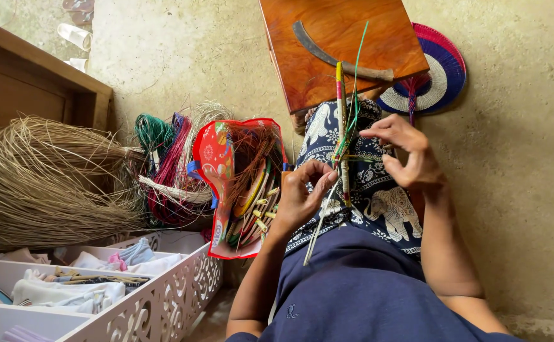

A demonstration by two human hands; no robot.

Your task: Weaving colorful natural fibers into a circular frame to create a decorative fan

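My left hand [303, 190] grips a thin bundle of stiff strips [341, 126] wrapped in yellow, pink and green, held upright over my lap. A pale strip end [318, 231] sticks down below that hand. My right hand [410, 152] pinches a green strand [356, 82] beside the bundle at mid-height; the strand's free end rises over the wooden board [346, 44]. My lap is covered by dark blue cloth with white elephant print [384, 202].
A curved blade with a wooden handle [334, 54] lies on the board. A woven round fan [438, 76] lies on the floor behind it. To the left are a red bag of strips [239, 183], coloured strand bundles [166, 158], dry fibre [42, 183] and a white tray [163, 297].
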